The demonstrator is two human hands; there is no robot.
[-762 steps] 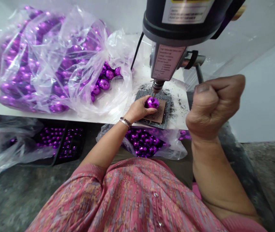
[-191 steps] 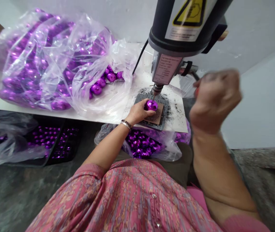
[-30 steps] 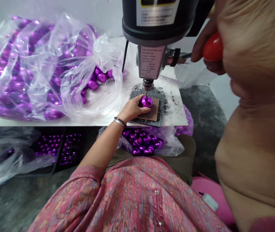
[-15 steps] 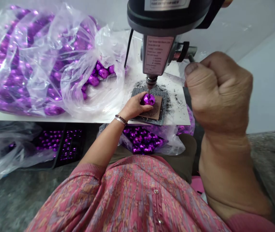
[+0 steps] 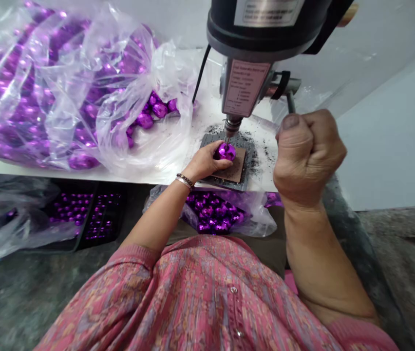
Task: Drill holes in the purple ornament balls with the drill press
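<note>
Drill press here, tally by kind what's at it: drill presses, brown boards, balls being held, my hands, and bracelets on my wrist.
Drill press: 1
Brown board: 1
Held purple ball: 1
Hands, left and right: 2
Bracelets: 2
Total: 7

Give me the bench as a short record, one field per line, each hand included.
left hand: fingers of the left hand around a purple ball
right hand: the right hand closed at the lever
drill: chuck above the ball, bit at its top
under ball: brown board on a dark base plate
debris: dark bits around the plate
left side: large clear bag of purple balls
</note>
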